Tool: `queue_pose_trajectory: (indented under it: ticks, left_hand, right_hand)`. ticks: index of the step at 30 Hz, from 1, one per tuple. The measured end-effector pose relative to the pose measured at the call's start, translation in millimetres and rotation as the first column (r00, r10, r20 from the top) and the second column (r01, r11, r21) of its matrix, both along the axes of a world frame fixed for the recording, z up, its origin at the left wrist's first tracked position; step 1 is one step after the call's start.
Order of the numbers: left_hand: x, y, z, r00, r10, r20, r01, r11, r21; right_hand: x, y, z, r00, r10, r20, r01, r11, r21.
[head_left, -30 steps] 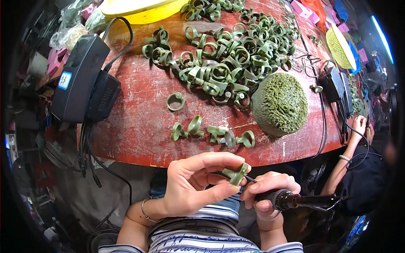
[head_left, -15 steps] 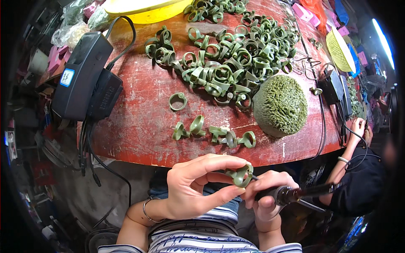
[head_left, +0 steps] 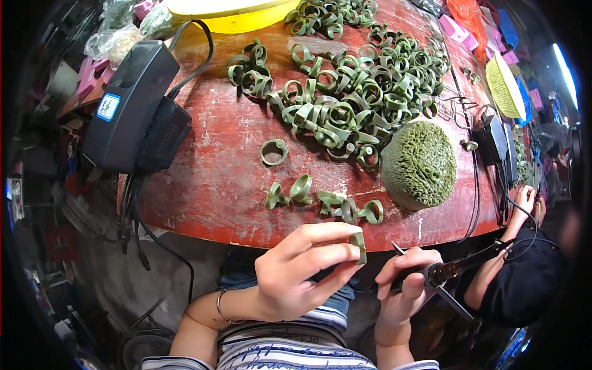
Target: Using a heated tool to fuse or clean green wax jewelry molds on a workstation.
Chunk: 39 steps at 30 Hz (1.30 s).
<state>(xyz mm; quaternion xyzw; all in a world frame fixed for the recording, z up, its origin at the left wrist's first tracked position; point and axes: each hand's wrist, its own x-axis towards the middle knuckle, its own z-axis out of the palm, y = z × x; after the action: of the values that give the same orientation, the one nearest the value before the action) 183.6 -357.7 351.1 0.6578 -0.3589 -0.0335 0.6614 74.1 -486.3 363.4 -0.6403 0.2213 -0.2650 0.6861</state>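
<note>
My left hand (head_left: 308,268), a bangle on its wrist, pinches a green ring (head_left: 359,248) between thumb and fingertips; the ring is seen nearly edge-on. Close by on the right, my right hand (head_left: 404,280) is closed around a dark handheld tool (head_left: 436,273) with a ribbed rear end. A thin metal tip (head_left: 398,248) pokes out beyond those fingers, and a flat metal strip (head_left: 455,303) shows below the tool. The tip and the ring are apart. Several loose green rings (head_left: 348,211) lie on the red table (head_left: 222,203) just beyond my hands.
A large heap of green rings (head_left: 345,92) covers the table's middle. Beside it stands a round, rough-topped green block (head_left: 422,163). A black power unit (head_left: 132,108) with cables sits left, a yellow basin (head_left: 246,21) at the back. Another person's hand (head_left: 524,198) is at the right.
The ring has turned from showing its opening to edge-on, and my left hand has shifted slightly right. The tool has drawn away from the ring, baring its tip. The whole view has shifted a little.
</note>
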Motion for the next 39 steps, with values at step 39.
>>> queue_pose_trajectory:
  ticks: [39]
  left_hand:
    - [6, -18, 6, 0.975, 0.168, 0.143, -0.218, 0.836, 0.503]
  right_hand:
    - [5, -28, -11, 0.989, -0.127, -0.082, 0.133, 0.989, 0.069]
